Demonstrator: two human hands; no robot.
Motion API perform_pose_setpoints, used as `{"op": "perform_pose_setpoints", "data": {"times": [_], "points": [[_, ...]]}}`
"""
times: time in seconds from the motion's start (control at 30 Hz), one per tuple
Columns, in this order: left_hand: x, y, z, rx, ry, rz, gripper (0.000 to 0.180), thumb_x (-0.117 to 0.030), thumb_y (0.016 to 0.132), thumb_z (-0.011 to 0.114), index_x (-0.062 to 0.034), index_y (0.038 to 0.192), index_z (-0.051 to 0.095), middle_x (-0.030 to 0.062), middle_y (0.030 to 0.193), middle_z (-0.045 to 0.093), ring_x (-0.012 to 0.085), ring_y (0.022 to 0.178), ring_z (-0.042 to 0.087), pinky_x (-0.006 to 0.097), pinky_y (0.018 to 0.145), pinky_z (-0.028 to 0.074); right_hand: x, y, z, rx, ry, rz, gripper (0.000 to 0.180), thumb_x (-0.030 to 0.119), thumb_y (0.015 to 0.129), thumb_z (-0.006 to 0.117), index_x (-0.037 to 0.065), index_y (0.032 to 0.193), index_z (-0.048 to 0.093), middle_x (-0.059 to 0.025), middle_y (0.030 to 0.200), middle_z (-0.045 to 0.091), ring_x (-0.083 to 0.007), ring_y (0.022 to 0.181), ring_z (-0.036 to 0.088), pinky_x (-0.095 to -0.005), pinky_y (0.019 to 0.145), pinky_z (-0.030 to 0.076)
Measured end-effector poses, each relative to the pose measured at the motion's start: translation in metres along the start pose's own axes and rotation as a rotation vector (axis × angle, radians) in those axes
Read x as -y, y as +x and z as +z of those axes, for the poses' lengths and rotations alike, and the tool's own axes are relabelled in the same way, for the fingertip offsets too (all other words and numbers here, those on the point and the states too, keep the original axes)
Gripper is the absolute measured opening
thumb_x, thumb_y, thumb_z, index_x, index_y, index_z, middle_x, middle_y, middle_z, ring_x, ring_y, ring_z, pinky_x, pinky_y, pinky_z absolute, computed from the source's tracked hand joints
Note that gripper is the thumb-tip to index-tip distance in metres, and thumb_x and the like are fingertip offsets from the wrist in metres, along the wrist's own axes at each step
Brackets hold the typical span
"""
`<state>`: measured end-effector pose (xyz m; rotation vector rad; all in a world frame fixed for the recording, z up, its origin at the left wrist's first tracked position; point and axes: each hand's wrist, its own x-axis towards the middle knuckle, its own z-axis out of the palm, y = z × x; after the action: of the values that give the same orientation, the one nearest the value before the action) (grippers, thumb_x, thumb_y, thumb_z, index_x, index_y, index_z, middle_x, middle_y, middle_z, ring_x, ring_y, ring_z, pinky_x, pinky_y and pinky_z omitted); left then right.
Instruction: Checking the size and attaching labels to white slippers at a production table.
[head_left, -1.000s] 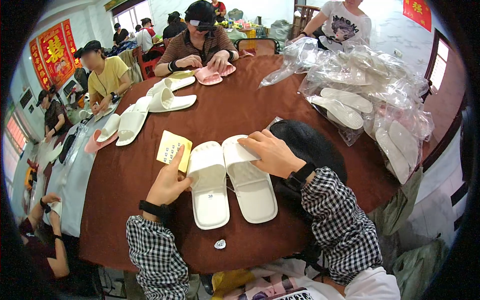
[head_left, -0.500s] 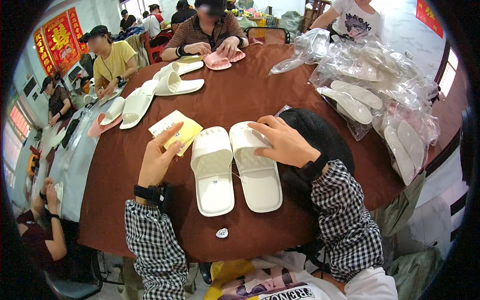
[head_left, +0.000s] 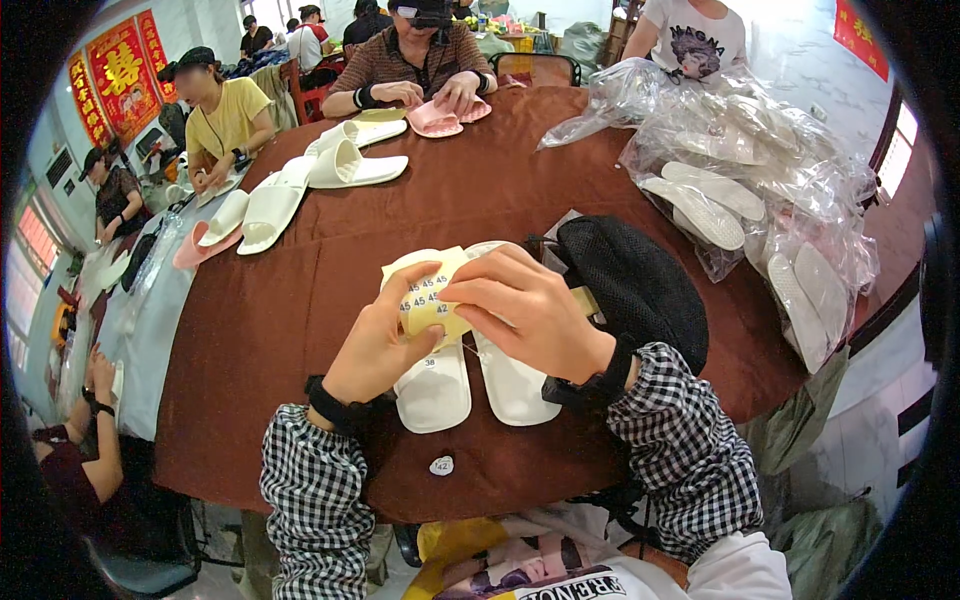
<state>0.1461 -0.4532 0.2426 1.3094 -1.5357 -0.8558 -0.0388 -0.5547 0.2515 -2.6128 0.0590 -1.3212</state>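
My left hand [head_left: 372, 345] pinches a small yellow sheet of number stickers [head_left: 418, 308] between thumb and fingers, holding it up over a pair of white slippers. My right hand [head_left: 545, 318] has its thumb and fingertips closed together at the sheet's printed face; whether a sticker is between them is hidden. Beneath, the left white slipper [head_left: 433, 402] bears a small number sticker on its insole. The right white slipper [head_left: 518, 388] lies beside it, its upper part covered by my hand. A small loose sticker [head_left: 441, 466] sits on the brown cloth near the table edge.
A black mesh cap [head_left: 635, 285] lies beyond my right wrist. Bagged white slippers [head_left: 740, 170] are heaped at the right. More white slippers [head_left: 275, 210] stand at the far left. Across the brown-covered table [head_left: 480, 190], a person handles pink slippers [head_left: 440, 118].
My left hand has picked up the sticker sheet from the table and brought it rightward over the slippers. My right hand has left the right slipper and come to the sheet.
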Motion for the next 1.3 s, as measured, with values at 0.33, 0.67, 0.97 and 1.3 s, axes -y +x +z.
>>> {"op": "perform_pose_setpoints", "data": {"times": [0.33, 0.67, 0.97, 1.3], "points": [[0.006, -0.002, 0.004, -0.022, 0.043, 0.093, 0.054, -0.003, 0.085, 0.064, -0.0022, 0.135, 0.042, 0.0133, 0.107, 0.063, 0.0141, 0.087, 0.064, 0.028, 0.076, 0.052, 0.005, 0.000, 0.000, 0.027, -0.078, -0.055, 0.020, 0.004, 0.073, 0.071, 0.007, 0.093, 0.068, -0.0040, 0.090, 0.060, -0.0237, 0.085, 0.060, -0.0330, 0.071, 0.051], [0.007, -0.002, 0.006, -0.036, 0.112, 0.126, 0.055, -0.001, 0.085, 0.064, -0.0039, 0.135, 0.043, 0.0149, 0.103, 0.065, 0.0168, 0.086, 0.065, 0.030, 0.075, 0.053, 0.007, 0.002, 0.001, 0.046, -0.115, -0.056, 0.015, 0.007, 0.074, 0.071, 0.006, 0.088, 0.064, -0.0051, 0.089, 0.058, -0.0246, 0.083, 0.059, -0.0342, 0.072, 0.050], [0.002, -0.002, 0.004, -0.061, 0.209, 0.145, 0.057, -0.002, 0.084, 0.064, -0.0045, 0.136, 0.042, 0.0193, 0.105, 0.065, 0.0225, 0.088, 0.068, 0.032, 0.075, 0.053, 0.004, 0.001, 0.001, 0.036, -0.072, -0.025, 0.014, 0.005, 0.077, 0.069, 0.004, 0.086, 0.058, -0.0082, 0.087, 0.055, -0.0273, 0.082, 0.057, -0.0355, 0.073, 0.049], [0.014, 0.001, -0.013, -0.257, 0.085, 0.150, 0.056, 0.000, 0.083, 0.061, -0.0048, 0.136, 0.043, 0.0171, 0.111, 0.063, 0.0200, 0.097, 0.064, 0.032, 0.084, 0.052, -0.006, -0.004, -0.049, 0.702, 0.306, 0.543, 0.011, 0.009, 0.084, 0.059, -0.002, 0.087, 0.058, -0.0153, 0.072, 0.064, -0.0290, 0.067, 0.065, -0.0370, 0.064, 0.051]]}}
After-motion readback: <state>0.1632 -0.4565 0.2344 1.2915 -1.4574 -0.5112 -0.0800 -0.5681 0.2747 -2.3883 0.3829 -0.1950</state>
